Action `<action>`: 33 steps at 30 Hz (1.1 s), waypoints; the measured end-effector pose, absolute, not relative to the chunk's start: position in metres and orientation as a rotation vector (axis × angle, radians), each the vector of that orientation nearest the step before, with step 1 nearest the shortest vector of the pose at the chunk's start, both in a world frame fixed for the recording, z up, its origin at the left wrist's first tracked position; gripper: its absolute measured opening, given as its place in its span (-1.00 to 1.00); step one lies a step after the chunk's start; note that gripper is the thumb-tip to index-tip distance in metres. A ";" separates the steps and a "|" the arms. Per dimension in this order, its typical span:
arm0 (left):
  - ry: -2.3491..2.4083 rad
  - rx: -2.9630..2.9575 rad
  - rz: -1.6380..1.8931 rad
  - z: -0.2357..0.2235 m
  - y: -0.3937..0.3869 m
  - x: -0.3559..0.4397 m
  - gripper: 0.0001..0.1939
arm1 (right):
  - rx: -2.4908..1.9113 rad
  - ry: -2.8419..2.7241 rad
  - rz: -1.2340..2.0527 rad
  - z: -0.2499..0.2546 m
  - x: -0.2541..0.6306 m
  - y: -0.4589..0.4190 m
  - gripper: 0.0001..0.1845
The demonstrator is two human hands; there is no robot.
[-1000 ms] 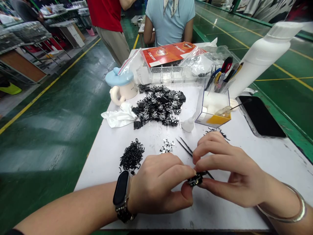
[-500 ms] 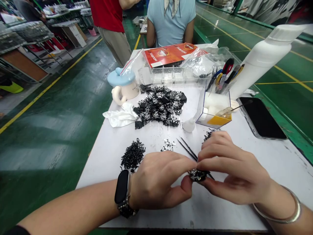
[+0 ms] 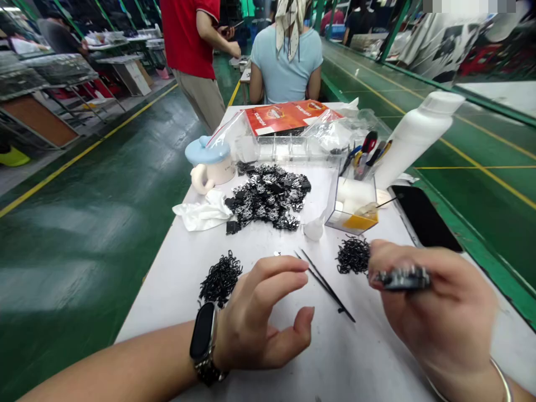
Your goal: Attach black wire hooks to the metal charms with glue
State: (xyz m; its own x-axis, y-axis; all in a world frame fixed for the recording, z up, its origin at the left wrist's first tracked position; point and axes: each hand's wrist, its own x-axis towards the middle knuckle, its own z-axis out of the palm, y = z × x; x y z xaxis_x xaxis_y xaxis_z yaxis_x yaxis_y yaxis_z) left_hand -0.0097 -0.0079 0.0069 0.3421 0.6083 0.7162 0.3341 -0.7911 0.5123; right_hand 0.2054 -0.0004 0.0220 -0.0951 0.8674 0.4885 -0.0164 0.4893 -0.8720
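Note:
My left hand [image 3: 262, 315], with a watch on its wrist, hovers over the white table with its fingers curved and apart, holding nothing. Just beyond its fingertips lies a pair of black tweezers [image 3: 329, 287]. In my right hand [image 3: 444, 318], raised at the right, a small black-and-silver part [image 3: 404, 278] is pinched; motion blurs its detail. A heap of small curved black pieces [image 3: 352, 255] lies beside the right hand. Another such heap [image 3: 220, 279] sits behind the left wrist. Tiny silver pieces [image 3: 277, 254] peek out above my left hand, mostly hidden.
Farther back is a large pile of black-and-metal parts [image 3: 270, 195]. Around it stand a lidded mug [image 3: 213, 162], crumpled tissue [image 3: 203, 212], a small squeeze bottle [image 3: 314, 229], a clear tool box [image 3: 354, 209] and a white bottle [image 3: 419, 137]. A phone [image 3: 427, 218] lies right. Two people are beyond the table.
My hands have come apart. The right one has moved right with the small part, while the left has let go and opened. The tweezers and right-hand heap show more fully; the view has tilted up.

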 end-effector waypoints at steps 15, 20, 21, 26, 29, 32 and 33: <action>0.930 2.461 1.288 0.010 -0.007 -0.010 -0.65 | -0.528 -0.549 1.714 0.036 0.203 0.020 -0.81; 0.932 2.478 1.270 0.010 -0.007 -0.010 -0.67 | -0.471 -0.484 1.754 0.035 0.204 0.022 -0.78; 0.933 2.482 1.269 0.010 -0.007 -0.010 -0.66 | -0.475 -0.480 1.753 0.035 0.204 0.023 -0.77; 0.941 2.483 1.268 0.008 -0.010 -0.012 -0.66 | -0.517 -0.448 1.730 0.035 0.205 0.023 -0.78; 0.956 2.458 1.285 0.006 -0.012 -0.013 -0.66 | -0.489 -0.382 1.748 0.034 0.200 0.022 -0.85; 0.988 2.451 1.288 0.006 -0.012 -0.012 -0.68 | -0.509 -0.331 1.723 0.037 0.206 0.028 -0.87; 1.000 2.451 1.288 0.006 -0.012 -0.012 -0.68 | -0.572 -0.317 1.641 0.039 0.215 0.033 -0.87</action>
State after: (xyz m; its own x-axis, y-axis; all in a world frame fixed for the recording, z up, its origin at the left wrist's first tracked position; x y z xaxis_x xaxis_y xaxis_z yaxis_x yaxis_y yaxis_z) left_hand -0.0119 -0.0121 0.0063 0.3922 0.6460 0.6549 0.4743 -0.7520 0.4577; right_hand 0.2148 0.0326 0.0391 -0.0692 0.9806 -0.1832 -0.8418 -0.1559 -0.5168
